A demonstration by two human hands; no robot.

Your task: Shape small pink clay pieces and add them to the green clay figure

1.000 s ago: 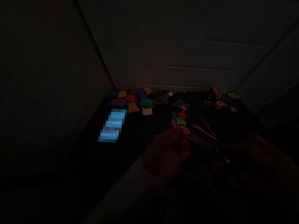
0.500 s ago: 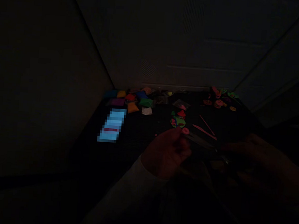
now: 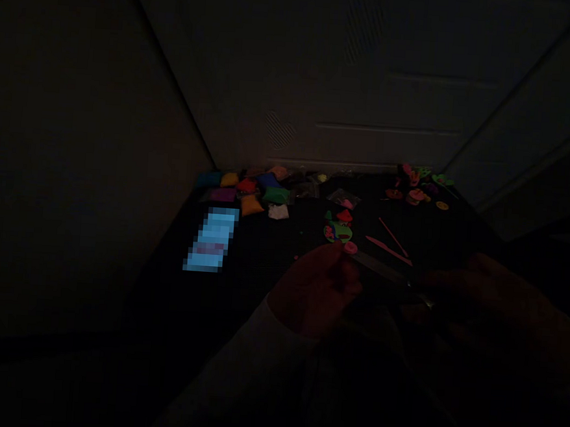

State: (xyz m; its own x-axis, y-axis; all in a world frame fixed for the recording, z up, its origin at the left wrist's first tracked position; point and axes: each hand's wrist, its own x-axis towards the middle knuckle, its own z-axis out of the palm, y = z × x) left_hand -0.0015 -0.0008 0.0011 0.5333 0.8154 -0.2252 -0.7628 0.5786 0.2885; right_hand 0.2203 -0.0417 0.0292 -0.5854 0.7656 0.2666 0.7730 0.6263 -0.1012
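Observation:
In the dim light my left hand (image 3: 316, 287) is closed in a pinch at a small round pink clay piece (image 3: 351, 248). The tip of a long flat metal blade (image 3: 381, 267) reaches up to that piece from the right. My right hand (image 3: 498, 306) is wrapped around the blade's other end, its fingers mostly lost in shadow. Just behind the pink piece lies a green clay figure (image 3: 338, 233) with a red pointed top (image 3: 344, 216). A pink modelling knife (image 3: 388, 250) and a thin pink stick (image 3: 393, 237) rest on the table, right of the figure.
A lit phone (image 3: 212, 239), its screen blurred, lies on the left of the dark table. Several coloured clay packets (image 3: 252, 205) fill the back left. Finished clay shapes (image 3: 416, 195) are grouped at the back right. A wall (image 3: 370, 109) rises behind.
Both hands stay almost where they were, with the blade still at the pink piece. The whole view has shifted very slightly.

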